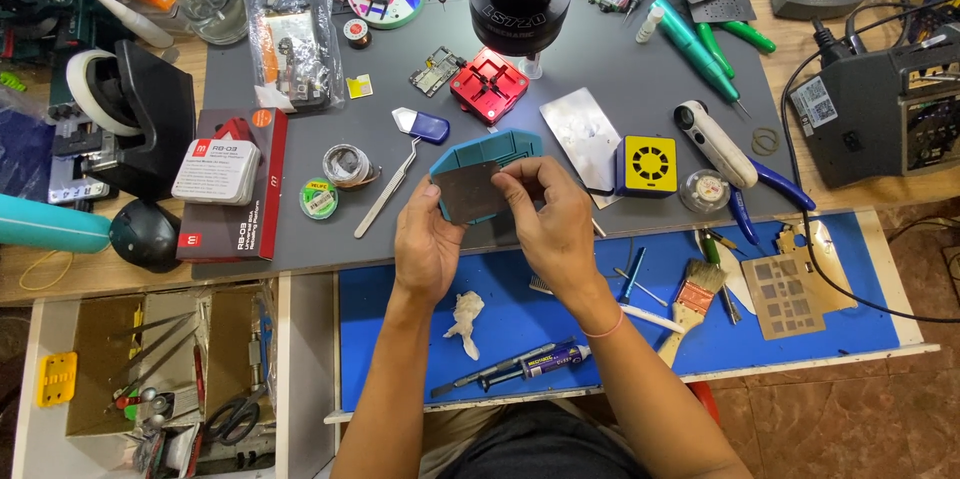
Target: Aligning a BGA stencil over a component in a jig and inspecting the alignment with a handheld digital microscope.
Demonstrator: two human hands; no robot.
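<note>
Both hands grip one dark metal plate (470, 191) above the table (300, 254). The left hand (428, 239) pinches its left edge, the right hand (550, 214) its right. A teal holder (487, 151) lies just behind.

Two bare arms, no sleeves. Left hand (428, 244) bare, no ring, no watch. Right hand (552, 224) bare too. Thin pink band (603, 328) round right wrist, at 5 o'clock from hand. Dark clothes (535, 444) at 6 o'clock.
</note>
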